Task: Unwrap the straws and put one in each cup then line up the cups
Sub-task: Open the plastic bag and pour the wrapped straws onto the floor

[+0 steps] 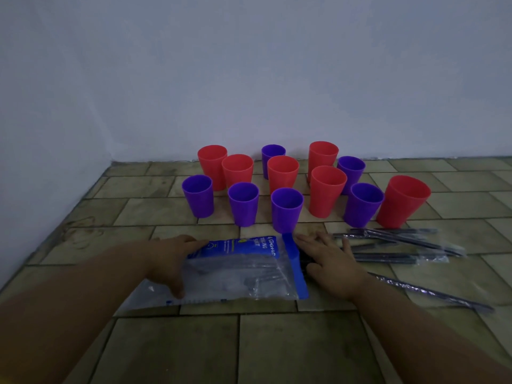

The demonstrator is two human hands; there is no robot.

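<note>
While twelve cups point(282, 187), red and purple, stand upright and strawless on the tiled floor point(304, 347): left hand point(171, 261) clasping the straw bag point(243, 270), right hand point(329, 261) flat, grip spread, on wrapped straws point(399, 245) beside it.

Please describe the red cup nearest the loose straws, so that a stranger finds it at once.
Start at the cluster of cups on the tiled floor by the wall. Go to its far right end. The red cup there leans outward, is the largest in view, and stands just behind the wrapped straws.
</note>
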